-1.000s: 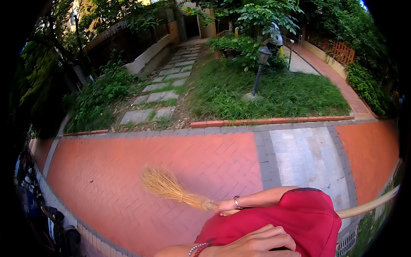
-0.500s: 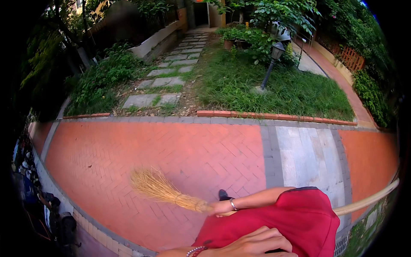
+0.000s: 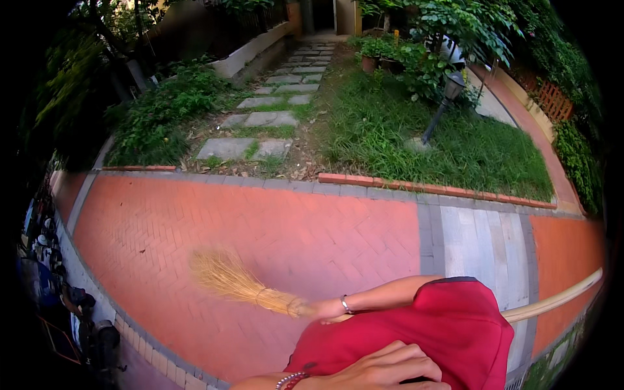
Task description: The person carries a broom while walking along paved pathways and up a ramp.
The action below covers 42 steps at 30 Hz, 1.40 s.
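Observation:
A straw broom is held slanting across my front, its bristles fanned out to the left over the red paving and slightly blurred. My right hand is closed round it just behind the bound neck; a metal bracelet circles that wrist. The pale wooden handle passes behind my red sleeve and comes out at the right. My left hand, with beaded bracelets at the wrist, lies low across the red cloth, fingers bent and close together. Whatever is inside it is hidden, though a dark patch shows below its fingers.
Red brick paving crosses ahead, with a grey stone strip at the right. Beyond a low brick edging are grass, a leaning lamp post and stepping stones. Parked two-wheelers seem to line the far left.
The broom's bristle end and my right hand have moved slightly left. The view has turned a little, so the garden and paving sit farther right. Both hands keep their hold.

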Motion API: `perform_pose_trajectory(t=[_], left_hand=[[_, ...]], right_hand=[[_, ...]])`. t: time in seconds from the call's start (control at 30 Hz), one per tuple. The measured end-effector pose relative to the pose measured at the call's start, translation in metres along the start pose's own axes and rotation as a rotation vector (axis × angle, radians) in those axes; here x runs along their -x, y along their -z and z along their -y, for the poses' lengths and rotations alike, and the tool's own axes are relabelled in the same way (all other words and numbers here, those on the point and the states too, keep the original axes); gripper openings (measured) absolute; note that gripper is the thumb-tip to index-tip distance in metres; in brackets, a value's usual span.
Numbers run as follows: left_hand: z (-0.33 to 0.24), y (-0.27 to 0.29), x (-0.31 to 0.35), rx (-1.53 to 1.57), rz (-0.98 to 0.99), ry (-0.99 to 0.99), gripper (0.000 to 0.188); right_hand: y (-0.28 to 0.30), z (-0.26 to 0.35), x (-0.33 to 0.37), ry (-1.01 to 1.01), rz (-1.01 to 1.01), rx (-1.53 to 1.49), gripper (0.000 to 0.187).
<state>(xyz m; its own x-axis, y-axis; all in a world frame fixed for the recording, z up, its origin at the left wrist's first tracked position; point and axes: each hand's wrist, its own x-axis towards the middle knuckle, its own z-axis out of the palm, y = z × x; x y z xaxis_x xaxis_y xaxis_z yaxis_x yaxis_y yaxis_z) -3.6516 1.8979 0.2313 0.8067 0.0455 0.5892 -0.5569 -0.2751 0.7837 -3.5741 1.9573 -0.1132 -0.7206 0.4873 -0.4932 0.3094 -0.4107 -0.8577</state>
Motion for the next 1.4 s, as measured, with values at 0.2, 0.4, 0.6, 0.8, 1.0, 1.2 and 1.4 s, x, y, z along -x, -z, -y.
perform_pose_trajectory(t=[0.2,0.4,0.6,0.8,1.0,1.2,1.4], left_hand=[[0.020,0.077,-0.003,-0.017,-0.030,0.014,0.036],[0.034,0.161,0.015,-0.018,-0.067,0.007,0.035],[0.027,0.263,0.049,-0.057,0.044,-0.002,0.033],[0.028,0.348,0.089,0.020,-0.016,-0.120,0.032],[0.016,0.438,0.108,0.064,0.143,-0.053,0.032],[0.039,0.510,0.124,0.050,0.105,-0.072,0.032],[0.069,0.583,0.125,0.021,0.062,-0.062,0.031]], right_hand=[[0.053,0.038,-0.041,0.001,-0.020,-0.011,0.018],[0.099,0.057,-0.098,-0.027,-0.022,0.127,0.021],[0.151,0.023,-0.229,0.219,-0.054,0.083,0.024],[0.195,0.154,-0.256,0.032,-0.145,0.388,0.036],[0.222,0.209,-0.300,0.097,-0.194,0.259,0.024],[0.263,0.273,-0.330,0.044,-0.172,0.457,0.042],[0.335,0.301,-0.398,-0.016,-0.045,0.517,0.045]])
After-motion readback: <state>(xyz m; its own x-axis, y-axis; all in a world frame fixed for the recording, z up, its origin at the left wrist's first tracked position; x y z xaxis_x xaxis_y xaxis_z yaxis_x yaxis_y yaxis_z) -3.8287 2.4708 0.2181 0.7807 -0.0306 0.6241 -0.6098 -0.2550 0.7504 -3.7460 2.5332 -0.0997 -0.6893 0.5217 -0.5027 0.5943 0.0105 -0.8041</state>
